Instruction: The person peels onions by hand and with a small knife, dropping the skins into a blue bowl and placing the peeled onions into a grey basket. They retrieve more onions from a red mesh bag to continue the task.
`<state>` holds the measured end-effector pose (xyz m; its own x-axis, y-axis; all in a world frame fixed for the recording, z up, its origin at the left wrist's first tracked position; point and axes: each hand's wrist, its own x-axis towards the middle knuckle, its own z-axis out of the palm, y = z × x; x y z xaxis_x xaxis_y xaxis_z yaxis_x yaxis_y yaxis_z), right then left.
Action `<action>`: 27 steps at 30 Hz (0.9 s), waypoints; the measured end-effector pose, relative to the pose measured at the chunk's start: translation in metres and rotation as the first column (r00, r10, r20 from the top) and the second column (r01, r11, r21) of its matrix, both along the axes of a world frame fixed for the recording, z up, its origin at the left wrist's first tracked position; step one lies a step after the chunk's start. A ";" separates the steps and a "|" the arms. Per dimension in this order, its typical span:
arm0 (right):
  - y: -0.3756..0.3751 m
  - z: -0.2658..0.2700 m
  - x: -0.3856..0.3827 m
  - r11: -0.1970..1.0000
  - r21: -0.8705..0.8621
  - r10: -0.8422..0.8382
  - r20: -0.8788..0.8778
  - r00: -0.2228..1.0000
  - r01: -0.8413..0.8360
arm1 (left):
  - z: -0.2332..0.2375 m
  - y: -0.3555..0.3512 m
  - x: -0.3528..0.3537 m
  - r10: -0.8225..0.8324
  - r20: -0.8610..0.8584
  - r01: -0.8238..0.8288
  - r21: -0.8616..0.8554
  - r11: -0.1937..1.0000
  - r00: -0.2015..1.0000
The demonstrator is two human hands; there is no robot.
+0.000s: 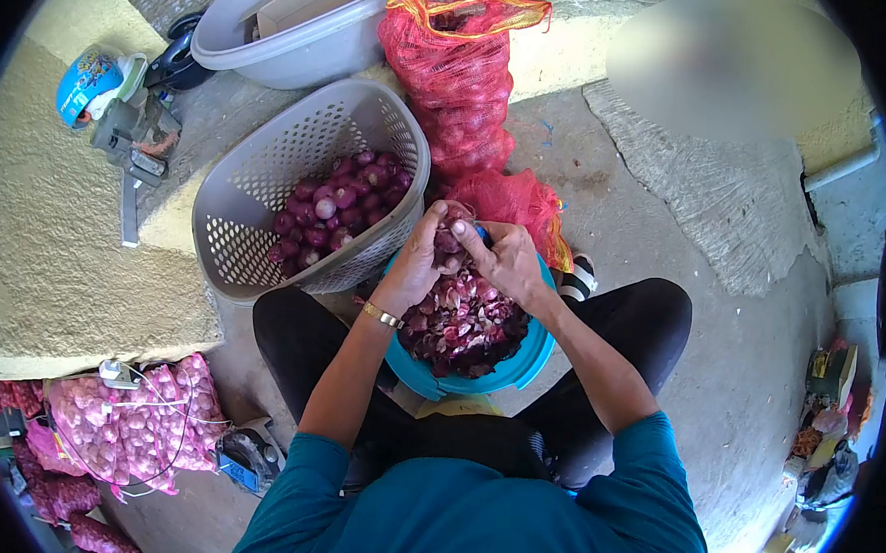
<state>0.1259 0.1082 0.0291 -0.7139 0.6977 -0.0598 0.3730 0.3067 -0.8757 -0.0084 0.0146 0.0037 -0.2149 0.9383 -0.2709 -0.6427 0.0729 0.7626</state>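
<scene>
My left hand point(416, 263), with a gold watch at the wrist, is closed around a dark red onion point(451, 243). My right hand point(512, 264) meets it from the other side, its thumb pressed against the onion. A small blue thing point(482, 235) shows by the right fingers; its kind is too hidden to tell. Below both hands stands a turquoise basin point(413, 373) between my knees, holding a heap of papery onion skins point(468, 323). Left of my hands, a grey perforated basket point(252, 186) contains many shiny purple-red onions point(334, 209).
A red mesh sack point(448, 87) of onions stands beyond the basket, with slack red netting point(512, 205) near the basin. At the back is a large pale tub point(325, 42). Pink net bags point(145, 416) lie lower left, with cables over them. Assorted items point(829, 417) line the right edge.
</scene>
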 end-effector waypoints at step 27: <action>0.006 -0.010 -0.003 0.994 -0.093 -0.065 -0.132 0.989 0.052 | 0.010 -0.002 0.017 0.183 0.034 -0.180 0.410 0.894 0.983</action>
